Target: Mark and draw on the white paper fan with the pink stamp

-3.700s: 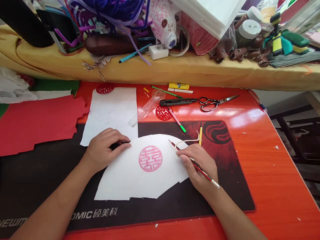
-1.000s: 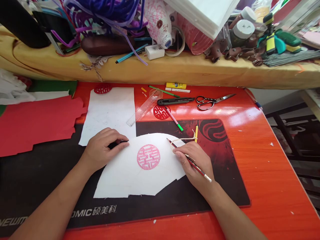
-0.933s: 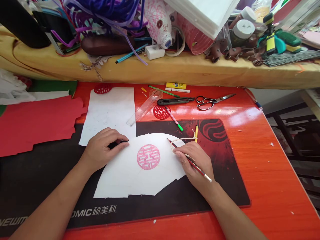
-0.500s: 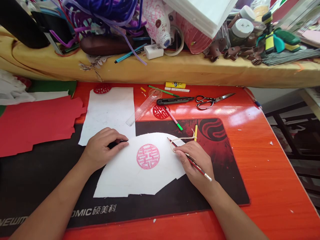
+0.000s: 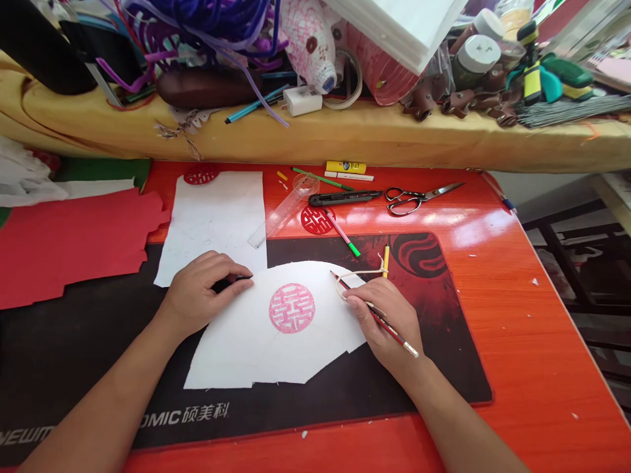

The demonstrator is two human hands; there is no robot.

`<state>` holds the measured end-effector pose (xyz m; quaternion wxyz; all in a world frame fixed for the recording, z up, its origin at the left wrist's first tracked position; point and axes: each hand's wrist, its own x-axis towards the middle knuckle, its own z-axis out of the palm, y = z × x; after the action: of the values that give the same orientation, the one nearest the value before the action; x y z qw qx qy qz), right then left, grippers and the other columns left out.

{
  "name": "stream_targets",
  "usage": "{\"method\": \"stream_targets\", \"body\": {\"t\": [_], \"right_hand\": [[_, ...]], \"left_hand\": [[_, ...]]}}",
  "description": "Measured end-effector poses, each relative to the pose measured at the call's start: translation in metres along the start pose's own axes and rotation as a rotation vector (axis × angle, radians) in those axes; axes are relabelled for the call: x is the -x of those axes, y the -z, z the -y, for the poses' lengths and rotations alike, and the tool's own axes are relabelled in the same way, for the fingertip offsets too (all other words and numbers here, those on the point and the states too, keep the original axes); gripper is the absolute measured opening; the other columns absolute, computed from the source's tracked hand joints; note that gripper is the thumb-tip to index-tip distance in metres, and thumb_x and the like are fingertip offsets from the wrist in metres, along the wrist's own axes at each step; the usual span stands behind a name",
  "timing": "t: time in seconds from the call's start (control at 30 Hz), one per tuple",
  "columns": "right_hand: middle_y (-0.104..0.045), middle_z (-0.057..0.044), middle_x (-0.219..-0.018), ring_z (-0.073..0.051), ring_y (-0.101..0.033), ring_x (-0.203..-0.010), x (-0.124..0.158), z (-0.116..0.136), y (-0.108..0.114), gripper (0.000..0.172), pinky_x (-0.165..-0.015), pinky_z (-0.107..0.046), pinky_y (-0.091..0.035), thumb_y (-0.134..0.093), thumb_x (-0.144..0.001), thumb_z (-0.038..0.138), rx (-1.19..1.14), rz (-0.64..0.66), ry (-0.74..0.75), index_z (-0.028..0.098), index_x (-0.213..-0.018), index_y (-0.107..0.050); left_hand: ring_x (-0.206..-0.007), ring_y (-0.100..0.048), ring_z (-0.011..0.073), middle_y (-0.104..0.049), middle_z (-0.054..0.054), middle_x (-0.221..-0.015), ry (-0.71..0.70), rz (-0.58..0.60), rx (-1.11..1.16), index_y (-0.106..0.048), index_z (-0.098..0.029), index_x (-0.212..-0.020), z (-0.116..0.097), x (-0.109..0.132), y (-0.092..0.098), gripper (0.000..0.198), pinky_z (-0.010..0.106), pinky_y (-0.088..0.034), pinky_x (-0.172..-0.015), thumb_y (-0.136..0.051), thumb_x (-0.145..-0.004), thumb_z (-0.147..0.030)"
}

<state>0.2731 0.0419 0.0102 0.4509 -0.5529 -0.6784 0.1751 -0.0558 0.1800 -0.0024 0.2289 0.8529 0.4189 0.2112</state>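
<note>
A fan-shaped piece of white paper (image 5: 241,355) lies on the black desk mat, with a round pink Chinese character design (image 5: 292,309) coloured in near its middle. At the paper's upper left edge, my left hand (image 5: 200,292) is closed, thumb and forefinger pinching there. My right hand (image 5: 389,322) grips a dark red pencil (image 5: 398,338) over the paper's right side, its tip pointing up and left near the curved edge. A pale string (image 5: 365,271) loops by that pencil and is tied to a short yellow pencil (image 5: 386,261) just beyond the hand.
Behind the fan lie a white sheet (image 5: 217,223), a clear ruler (image 5: 283,213), a utility knife (image 5: 345,198), scissors (image 5: 419,197), a green-capped pen (image 5: 344,234) and a glue stick (image 5: 346,167). Red card (image 5: 73,243) is at left. A cluttered shelf (image 5: 374,135) runs along the back.
</note>
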Motion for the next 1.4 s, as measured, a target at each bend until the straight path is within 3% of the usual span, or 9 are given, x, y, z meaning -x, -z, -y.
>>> {"method": "stream_targets", "body": {"t": [0.37, 0.67, 1.4], "right_hand": [[-0.082, -0.004, -0.088, -0.022, -0.071, -0.078, -0.0001, 0.0007, 0.001, 0.016, -0.077, -0.04, -0.055, -0.067, -0.109, 0.015, 0.012, 0.007, -0.019, 0.025, -0.103, -0.077], [-0.082, -0.004, -0.089, -0.021, -0.07, -0.079, 0.0001, -0.0001, 0.0005, 0.015, -0.077, -0.039, -0.055, -0.067, -0.108, 0.013, 0.017, -0.002, -0.006, 0.024, -0.103, -0.076], [-0.083, -0.004, -0.089, -0.022, -0.072, -0.079, 0.0015, 0.0024, 0.005, 0.016, -0.077, -0.038, -0.056, -0.067, -0.108, 0.016, 0.037, -0.011, -0.039, 0.025, -0.101, -0.077]], "left_hand": [[-0.086, -0.069, 0.0237, -0.078, 0.002, -0.087, 0.051, 0.036, -0.017, -0.081, -0.029, -0.096, -0.0004, -0.0002, 0.0007, 0.03, 0.039, -0.055, -0.081, -0.065, -0.104, -0.052], [-0.084, -0.069, 0.023, -0.077, 0.001, -0.085, 0.0, 0.01, -0.016, -0.08, -0.028, -0.096, -0.001, -0.0002, 0.0003, 0.024, 0.037, -0.053, -0.08, -0.067, -0.105, -0.046], [-0.085, -0.069, 0.0226, -0.077, 0.001, -0.086, 0.022, 0.022, -0.024, -0.081, -0.029, -0.096, 0.0008, 0.0003, 0.0002, 0.025, 0.038, -0.054, -0.081, -0.066, -0.105, -0.048]]}}
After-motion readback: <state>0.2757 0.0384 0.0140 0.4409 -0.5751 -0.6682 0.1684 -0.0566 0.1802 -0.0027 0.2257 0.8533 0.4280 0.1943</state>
